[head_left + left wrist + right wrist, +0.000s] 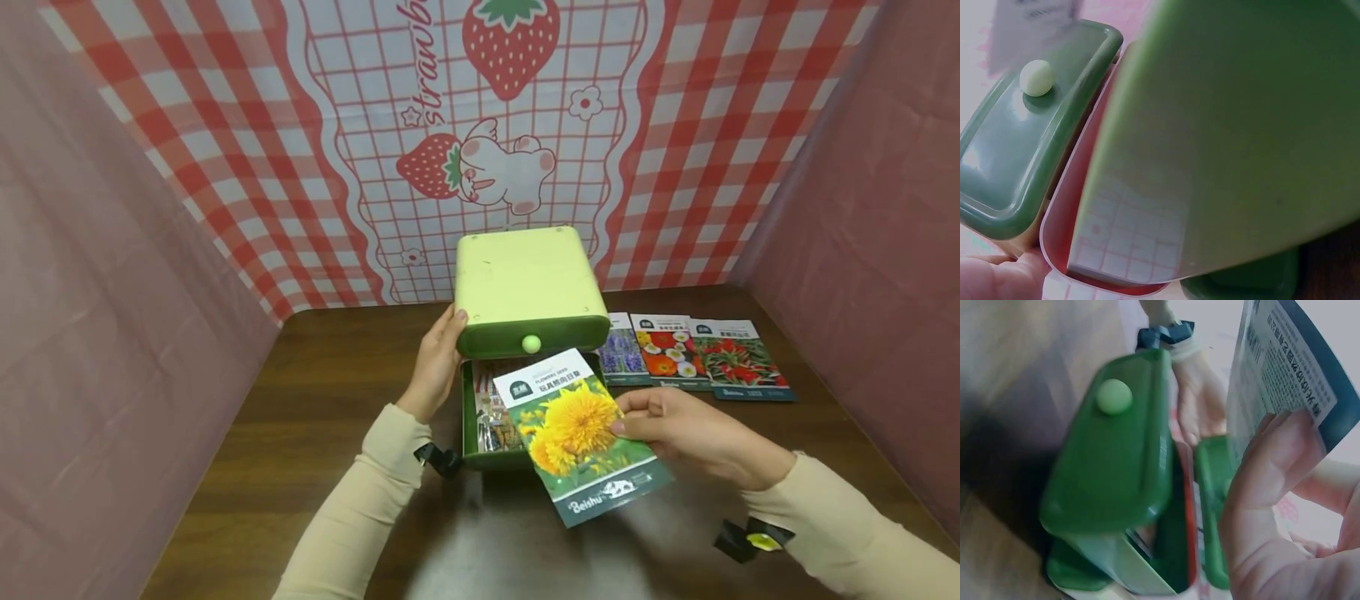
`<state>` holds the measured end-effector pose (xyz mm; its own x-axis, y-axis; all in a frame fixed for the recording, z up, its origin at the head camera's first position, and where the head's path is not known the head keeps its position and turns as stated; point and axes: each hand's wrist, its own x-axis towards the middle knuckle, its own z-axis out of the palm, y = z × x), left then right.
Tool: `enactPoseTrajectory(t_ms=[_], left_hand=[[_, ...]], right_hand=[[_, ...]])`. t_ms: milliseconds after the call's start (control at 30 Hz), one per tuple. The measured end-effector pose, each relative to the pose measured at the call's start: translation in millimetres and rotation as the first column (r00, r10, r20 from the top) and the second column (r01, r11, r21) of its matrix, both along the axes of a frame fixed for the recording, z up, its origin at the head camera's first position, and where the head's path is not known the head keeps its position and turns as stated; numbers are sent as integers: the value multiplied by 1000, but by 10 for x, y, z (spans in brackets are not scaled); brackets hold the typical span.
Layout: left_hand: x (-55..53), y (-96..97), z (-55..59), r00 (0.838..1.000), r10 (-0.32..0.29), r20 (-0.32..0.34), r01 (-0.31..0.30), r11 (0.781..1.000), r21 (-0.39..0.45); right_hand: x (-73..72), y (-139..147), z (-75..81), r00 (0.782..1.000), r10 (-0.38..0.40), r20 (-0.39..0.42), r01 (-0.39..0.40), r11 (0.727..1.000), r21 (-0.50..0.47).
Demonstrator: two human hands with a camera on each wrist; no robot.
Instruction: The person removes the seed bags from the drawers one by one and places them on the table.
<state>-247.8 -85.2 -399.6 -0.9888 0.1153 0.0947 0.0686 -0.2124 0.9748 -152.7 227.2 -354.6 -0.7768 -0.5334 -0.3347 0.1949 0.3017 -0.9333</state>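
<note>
A small two-tier drawer box [528,275] with a pale yellow-green top and a round knob [532,343] stands at the table's far side. Its lower green drawer [470,421] is pulled out, with packets [487,408] lying inside. My left hand [435,358] rests against the box's left side, fingers pointing away from me. Between thumb and fingers, my right hand [678,425] pinches a seed packet [581,425] printed with yellow flowers by its right edge. The packet is tilted over the drawer and covers much of it. Its printed back [1279,369] shows in the right wrist view.
Right of the box, several seed packets lie side by side: one with purple flowers [622,350], one with mixed poppies [671,354], one with red flowers [742,358]. A strawberry-patterned cloth [487,250] hangs behind the brown wooden table [315,417], with pink curtains [862,208] at both sides.
</note>
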Motion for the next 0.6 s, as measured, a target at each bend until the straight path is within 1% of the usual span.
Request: enactPoseTrajectory(t_ms=[100, 167, 267, 367, 400, 500, 567, 600], left_hand=[[4, -9, -7, 1000, -11, -3, 11, 1000, -8], [3, -13, -12, 1000, -16, -7, 16, 1000, -9], [7, -18, -19, 1000, -23, -13, 22, 1000, -17], [9, -16, -24, 1000, -24, -18, 24, 999, -22], [9, -16, -25, 1000, -24, -20, 24, 999, -24], [4, -14, -28, 1000, -22, -23, 21, 999, -24], [1, -13, -26, 1000, -18, -24, 18, 1000, -12], [0, -13, -25, 1000, -17, -23, 17, 1000, -11]], right_hand=[[25, 121, 65, 1000, -22, 12, 23, 999, -24], [31, 214, 89, 999, -40, -7, 40, 999, -37], [32, 358, 92, 992, -88, -85, 87, 996, -17], [11, 512, 65, 976, -134, -171, 133, 991, -18], [-3, 565, 62, 971, -149, -185, 148, 989, -20], [-86, 739, 34, 965, -205, -166, 196, 978, -65], [-154, 855, 6, 960, -247, -130, 235, 967, -96], [-182, 906, -12, 955, -270, -124, 261, 961, -85]])
